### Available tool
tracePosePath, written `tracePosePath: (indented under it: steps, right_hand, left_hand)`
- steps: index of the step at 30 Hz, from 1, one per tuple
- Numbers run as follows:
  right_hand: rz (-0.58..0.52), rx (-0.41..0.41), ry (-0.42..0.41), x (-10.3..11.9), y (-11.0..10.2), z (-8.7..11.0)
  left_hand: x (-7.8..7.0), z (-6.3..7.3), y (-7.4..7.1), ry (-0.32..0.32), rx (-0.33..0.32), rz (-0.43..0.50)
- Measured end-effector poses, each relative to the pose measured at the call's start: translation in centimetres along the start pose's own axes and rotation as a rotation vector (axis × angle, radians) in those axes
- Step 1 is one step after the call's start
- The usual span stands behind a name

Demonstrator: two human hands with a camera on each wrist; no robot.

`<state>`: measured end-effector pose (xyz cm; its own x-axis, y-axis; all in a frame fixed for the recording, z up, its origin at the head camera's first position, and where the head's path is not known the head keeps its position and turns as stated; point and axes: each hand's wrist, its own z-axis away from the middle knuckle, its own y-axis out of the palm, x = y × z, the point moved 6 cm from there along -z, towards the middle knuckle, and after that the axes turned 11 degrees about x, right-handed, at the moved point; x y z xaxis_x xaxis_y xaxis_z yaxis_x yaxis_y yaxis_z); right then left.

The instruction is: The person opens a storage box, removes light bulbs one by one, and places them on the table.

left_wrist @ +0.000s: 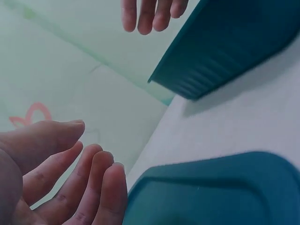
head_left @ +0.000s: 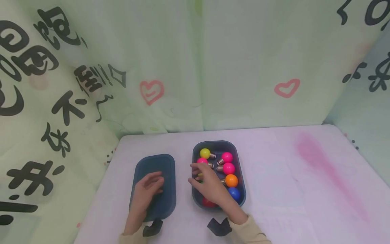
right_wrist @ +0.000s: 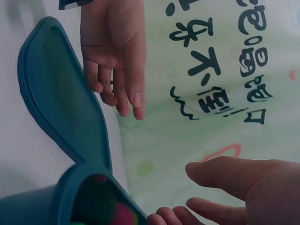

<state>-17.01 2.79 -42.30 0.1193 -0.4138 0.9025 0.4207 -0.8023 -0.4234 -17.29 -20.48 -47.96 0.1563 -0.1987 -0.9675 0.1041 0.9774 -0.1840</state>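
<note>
A dark blue plastic bin (head_left: 240,183) holds several small coloured light bulbs with metal screw bases. Among them are a yellow bulb (head_left: 205,153), an orange bulb (head_left: 232,180), a blue bulb (head_left: 234,193) and pink bulbs, one being the pink bulb (head_left: 229,168). My right hand (head_left: 210,183) hovers over the bin's left side, thumb and fingers apart with nothing between them, hiding some bulbs. Left of the bin lies a flat blue lid (head_left: 166,200). Above it is my left hand (head_left: 145,191), fingers loosely bent and holding nothing, as the left wrist view also shows.
Both stand on a white-covered table (head_left: 274,203) with a pink stain (head_left: 323,162) to the right. A pale green curtain (head_left: 237,67) with dark writing and hearts hangs behind and at the sides. A strip of table separates lid and bin.
</note>
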Motion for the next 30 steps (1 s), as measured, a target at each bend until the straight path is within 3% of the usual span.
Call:
tracePosePath:
  steps: [16,23,30]
  right_hand:
    - [0.018,-0.083,0.028,-0.9,-2.8,1.6]
    - [0.046,-0.086,0.022,-1.5,-3.9,2.2]
    - [0.094,-0.065,-0.009,-1.9,-4.7,2.4]
  left_hand:
    - [-1.1,-0.9,5.4,0.016,0.093,0.032]
    - [-0.6,-1.6,7.6,-0.014,0.152,0.066]
    - [0.0,-1.8,8.7,-0.05,0.177,0.088]
